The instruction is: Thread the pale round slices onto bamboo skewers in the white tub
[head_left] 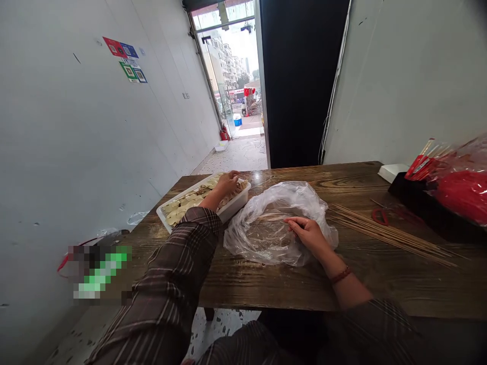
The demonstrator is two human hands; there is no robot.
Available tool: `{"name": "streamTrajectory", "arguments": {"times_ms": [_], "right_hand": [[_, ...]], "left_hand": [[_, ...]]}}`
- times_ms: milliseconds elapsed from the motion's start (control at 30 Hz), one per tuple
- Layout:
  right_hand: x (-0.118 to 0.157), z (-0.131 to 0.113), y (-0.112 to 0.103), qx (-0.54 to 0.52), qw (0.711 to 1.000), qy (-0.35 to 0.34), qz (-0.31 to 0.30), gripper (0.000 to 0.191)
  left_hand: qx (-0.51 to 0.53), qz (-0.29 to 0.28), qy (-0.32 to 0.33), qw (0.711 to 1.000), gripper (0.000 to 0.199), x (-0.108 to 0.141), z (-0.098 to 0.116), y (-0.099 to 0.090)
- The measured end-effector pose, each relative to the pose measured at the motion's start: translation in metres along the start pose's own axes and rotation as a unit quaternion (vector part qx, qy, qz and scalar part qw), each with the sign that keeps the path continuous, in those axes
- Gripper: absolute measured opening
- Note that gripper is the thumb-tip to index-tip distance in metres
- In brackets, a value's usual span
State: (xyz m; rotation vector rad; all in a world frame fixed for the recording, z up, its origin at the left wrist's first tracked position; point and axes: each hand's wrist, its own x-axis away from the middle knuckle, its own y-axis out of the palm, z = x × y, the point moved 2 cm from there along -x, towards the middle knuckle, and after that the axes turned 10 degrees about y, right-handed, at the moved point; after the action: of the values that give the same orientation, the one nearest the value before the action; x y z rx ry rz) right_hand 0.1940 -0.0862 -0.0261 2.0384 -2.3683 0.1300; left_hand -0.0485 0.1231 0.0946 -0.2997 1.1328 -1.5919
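Observation:
At the far right end of a white plastic tray, my left hand reaches in with curled fingers; what they hold is hidden. Pale yellowish, thin round pieces lie overlapping in the tray, their kind unclear. My right hand is over a clear plastic bag, thumb and fingertips pinched together. Whatever is in that pinch is too small to make out. The bag's rim is rolled out into a crumpled ring, and thin pale streaks show inside it.
Long thin wooden sticks lie on the dark wooden table at the right, near red-handled scissors. Behind them stands a black box with red packaging. A blurred-out object is at the left edge.

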Motion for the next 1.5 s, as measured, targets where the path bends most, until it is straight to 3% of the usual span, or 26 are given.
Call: {"name": "streamTrajectory", "arguments": {"times_ms": [100,267,433,567,667,767,833,933,1067,1267,1400,1500], "right_hand": [[0.000,-0.001,0.000,0.001,1.000,0.000,0.001,0.052],[0.002,-0.004,0.000,0.003,1.000,-0.008,0.009,0.052],[0.004,-0.003,-0.002,0.028,0.999,0.000,0.018,0.055],[0.006,0.002,-0.004,0.040,0.999,0.013,0.020,0.060],[0.010,0.004,-0.007,0.053,0.998,0.015,0.025,0.057],[0.014,0.002,-0.009,0.046,0.999,-0.002,0.013,0.051],[0.017,0.001,-0.010,0.040,0.999,-0.015,-0.001,0.047],[0.023,-0.001,-0.013,0.036,0.999,-0.037,0.009,0.044],[0.038,0.000,-0.021,0.017,0.995,-0.066,0.077,0.041],[0.084,0.013,-0.055,0.158,0.964,-0.065,0.204,0.040],[0.113,0.026,-0.085,0.229,0.933,-0.067,0.271,0.035],[0.120,0.033,-0.101,0.227,0.930,-0.051,0.283,0.036]], "left_hand": [[-0.072,-0.070,0.018,0.995,0.032,0.007,0.002,0.001],[-0.135,-0.118,0.047,0.983,0.036,0.017,0.013,0.004],[-0.143,-0.099,0.036,0.984,0.039,0.024,0.026,0.001],[-0.134,-0.056,0.043,0.988,0.042,0.040,0.050,0.000],[-0.072,-0.050,0.120,0.989,0.043,0.073,0.084,0.007],[-0.012,-0.075,0.237,0.969,0.042,0.128,0.118,0.018],[0.008,-0.088,0.304,0.949,0.038,0.170,0.129,0.023],[0.009,-0.109,0.305,0.946,0.037,0.223,0.116,0.027],[0.044,-0.088,0.194,0.976,0.035,0.261,0.071,0.022],[0.141,0.033,0.037,0.989,0.026,0.271,0.025,0.018],[0.171,0.011,0.001,0.985,0.034,0.265,0.011,0.027],[0.183,-0.001,-0.029,0.983,0.043,0.254,0.000,0.032]]}}
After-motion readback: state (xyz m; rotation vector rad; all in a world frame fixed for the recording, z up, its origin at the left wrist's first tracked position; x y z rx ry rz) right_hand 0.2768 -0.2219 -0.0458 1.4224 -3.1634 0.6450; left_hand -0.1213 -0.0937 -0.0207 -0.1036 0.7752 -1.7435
